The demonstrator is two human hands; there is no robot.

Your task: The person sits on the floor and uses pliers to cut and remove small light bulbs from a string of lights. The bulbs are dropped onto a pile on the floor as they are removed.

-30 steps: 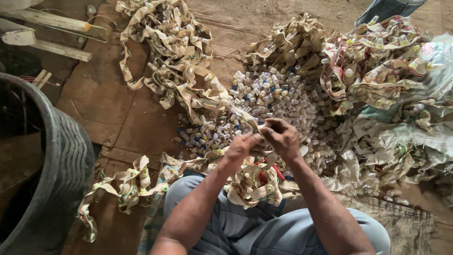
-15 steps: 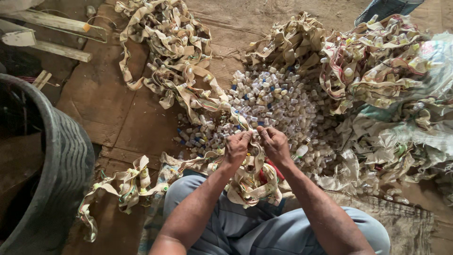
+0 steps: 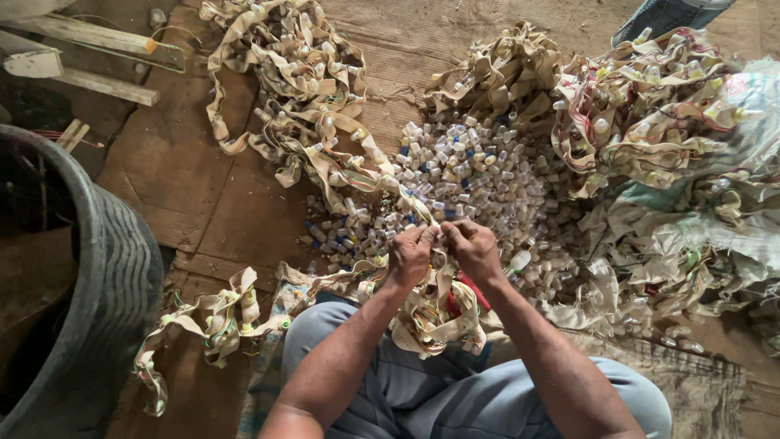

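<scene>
Beige strip [image 3: 429, 305], a long cloth-like band studded with small capped sockets, is being worked between both hands of a seated person, directly above the knees. The left hand [image 3: 412, 254] is closing thumb and fingers on the band from one side, while the right hand [image 3: 474, 250] is pinching the same stretch from the other, fingertips almost meeting. Holding it so tight and so near the body appears to be a way of bracing the band while one small fitting is gripped; whether a piece is coming free between the fingertips cannot be told.

Slack from the band is spilling over the lap onto grey trousers [image 3: 422, 390], and a red wire [image 3: 471, 293] is showing beneath it. One end is trailing left along the floor [image 3: 187, 187] as a loose tail [image 3: 211, 321], seemingly left where it drops.

Just beyond the hands, a heap of small plastic caps [image 3: 471, 175], white, cream and a few blue, is lying within easy reach, which suits a pile fed from the lap. Behind it, tangled bands [image 3: 292, 89] are lying in looping coils, and a bulkier tangle with coloured wiring [image 3: 650, 106] is resting against crumpled sacking [image 3: 715, 236] on the right.

At the far left, a large black tub [image 3: 97, 284] is standing beside the person's knee, its inside in shadow. Wooden battens [image 3: 89, 81] are lying at the upper left corner.
</scene>
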